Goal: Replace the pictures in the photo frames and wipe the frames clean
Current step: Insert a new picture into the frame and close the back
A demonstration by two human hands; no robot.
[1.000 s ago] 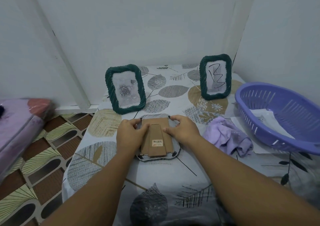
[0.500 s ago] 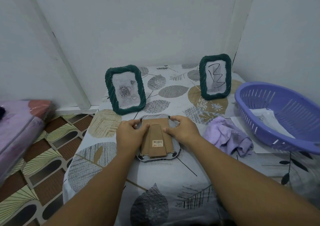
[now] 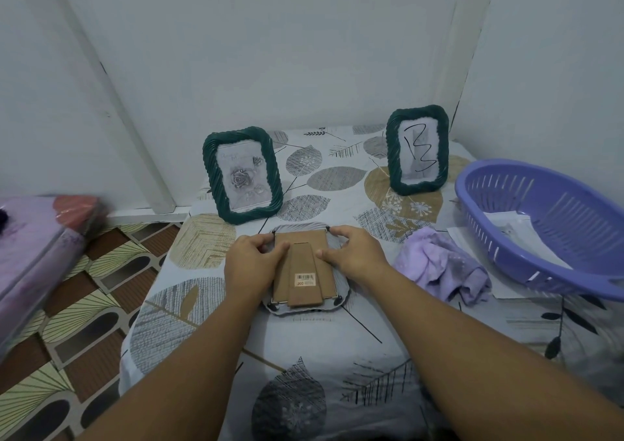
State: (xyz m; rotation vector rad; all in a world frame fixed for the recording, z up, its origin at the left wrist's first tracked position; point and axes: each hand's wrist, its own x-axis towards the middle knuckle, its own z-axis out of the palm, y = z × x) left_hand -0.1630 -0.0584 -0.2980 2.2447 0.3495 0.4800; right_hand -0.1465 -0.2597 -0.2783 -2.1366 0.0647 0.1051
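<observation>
A grey photo frame (image 3: 305, 308) lies face down at the table's middle, its brown cardboard back (image 3: 304, 278) with a folded stand and barcode sticker facing up. My left hand (image 3: 253, 266) grips its left edge, thumb on the cardboard. My right hand (image 3: 358, 254) grips its right edge, fingers curled over the top corner. Two dark green frames stand upright behind: one with a rose picture (image 3: 242, 175) at left, one with a scribbled "B" (image 3: 418, 150) at right. A crumpled lilac cloth (image 3: 442, 265) lies right of my right hand.
A purple slotted basket (image 3: 553, 217) holding white paper sits at the table's right edge. The leaf-print tablecloth (image 3: 304, 373) covers the table, set in a white wall corner. Tiled floor (image 3: 84, 305) and a pink wrapped bundle (image 3: 37, 238) lie to the left.
</observation>
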